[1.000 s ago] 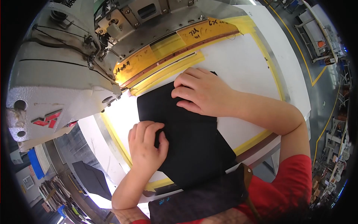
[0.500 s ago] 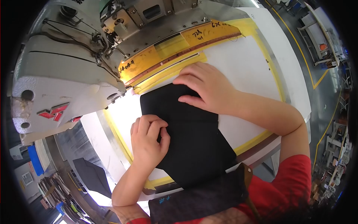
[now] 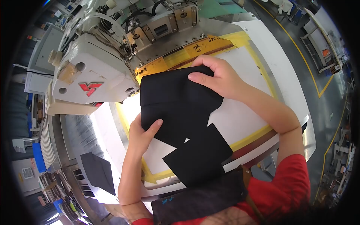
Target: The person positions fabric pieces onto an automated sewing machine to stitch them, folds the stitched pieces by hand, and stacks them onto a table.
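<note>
A black cloth panel (image 3: 174,101) is over the middle of the white table (image 3: 243,107), and both hands hold it. The left hand (image 3: 140,135) has its left side. The thumb lies on top and the other fingers go under the edge, mostly out of sight, so the cloth is squeezed between them like a sandwich. The right hand (image 3: 223,77) is at the far right corner of the cloth. It is partly closed, thumb in front and fingers behind, in a pinch. The hands are well apart, which likely keeps the cloth spread and not bunched up. The far edge of the cloth covers part of the yellow plate (image 3: 195,48), so it seems lifted a little.

A second black piece (image 3: 200,161) lies by the table's near edge, next to the dark apron (image 3: 195,198). No hand is on it. I can't tell if it is joined to the panel.

The sewing machine (image 3: 95,69) stands by the table's far left corner, close to the cloth. Yellow tape (image 3: 250,138) runs along the table's edges, maybe to hold the white sheet down.
</note>
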The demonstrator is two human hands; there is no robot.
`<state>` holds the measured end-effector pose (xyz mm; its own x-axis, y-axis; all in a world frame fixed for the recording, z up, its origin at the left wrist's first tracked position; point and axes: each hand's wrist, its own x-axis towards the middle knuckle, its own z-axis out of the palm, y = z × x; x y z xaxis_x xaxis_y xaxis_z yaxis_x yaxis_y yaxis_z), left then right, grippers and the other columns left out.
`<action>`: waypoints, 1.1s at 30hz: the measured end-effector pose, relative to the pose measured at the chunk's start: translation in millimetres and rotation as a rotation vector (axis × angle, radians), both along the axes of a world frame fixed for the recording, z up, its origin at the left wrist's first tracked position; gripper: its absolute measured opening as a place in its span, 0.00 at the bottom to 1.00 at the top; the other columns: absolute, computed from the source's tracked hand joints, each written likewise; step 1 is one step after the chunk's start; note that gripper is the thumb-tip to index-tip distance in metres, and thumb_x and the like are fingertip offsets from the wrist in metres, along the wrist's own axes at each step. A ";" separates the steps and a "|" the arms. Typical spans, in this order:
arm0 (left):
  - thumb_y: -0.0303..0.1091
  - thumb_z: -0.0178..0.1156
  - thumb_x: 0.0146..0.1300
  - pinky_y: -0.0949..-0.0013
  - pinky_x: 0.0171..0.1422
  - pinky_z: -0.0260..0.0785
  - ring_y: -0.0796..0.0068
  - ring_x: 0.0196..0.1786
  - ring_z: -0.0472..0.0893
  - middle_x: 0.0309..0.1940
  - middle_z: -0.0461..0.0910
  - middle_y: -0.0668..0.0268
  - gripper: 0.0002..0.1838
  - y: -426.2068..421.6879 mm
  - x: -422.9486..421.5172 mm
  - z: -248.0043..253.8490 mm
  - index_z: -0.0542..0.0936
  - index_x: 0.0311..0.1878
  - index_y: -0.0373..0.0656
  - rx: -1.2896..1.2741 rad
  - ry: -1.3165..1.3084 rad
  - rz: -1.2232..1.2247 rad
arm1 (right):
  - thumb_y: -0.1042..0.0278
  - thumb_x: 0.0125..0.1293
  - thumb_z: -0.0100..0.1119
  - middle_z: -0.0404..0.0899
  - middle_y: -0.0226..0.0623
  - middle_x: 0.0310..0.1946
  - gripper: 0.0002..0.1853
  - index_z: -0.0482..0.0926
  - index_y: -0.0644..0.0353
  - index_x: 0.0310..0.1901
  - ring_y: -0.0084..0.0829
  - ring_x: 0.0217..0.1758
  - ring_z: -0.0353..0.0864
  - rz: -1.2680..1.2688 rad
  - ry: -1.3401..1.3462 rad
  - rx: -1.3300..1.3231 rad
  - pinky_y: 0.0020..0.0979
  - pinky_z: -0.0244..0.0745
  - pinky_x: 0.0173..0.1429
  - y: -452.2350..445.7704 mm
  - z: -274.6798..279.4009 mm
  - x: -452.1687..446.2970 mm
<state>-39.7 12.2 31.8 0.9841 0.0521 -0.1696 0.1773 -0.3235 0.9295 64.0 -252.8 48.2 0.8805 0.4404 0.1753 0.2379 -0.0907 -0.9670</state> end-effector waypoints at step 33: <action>0.33 0.66 0.68 0.80 0.37 0.71 0.86 0.31 0.77 0.29 0.83 0.70 0.10 5.7 -19.6 72.2 0.81 0.40 0.35 -0.073 -0.040 0.026 | 0.67 0.66 0.68 0.82 0.27 0.33 0.10 0.79 0.63 0.40 0.14 0.37 0.77 -0.047 0.061 0.227 0.20 0.73 0.43 -27.6 38.0 -11.9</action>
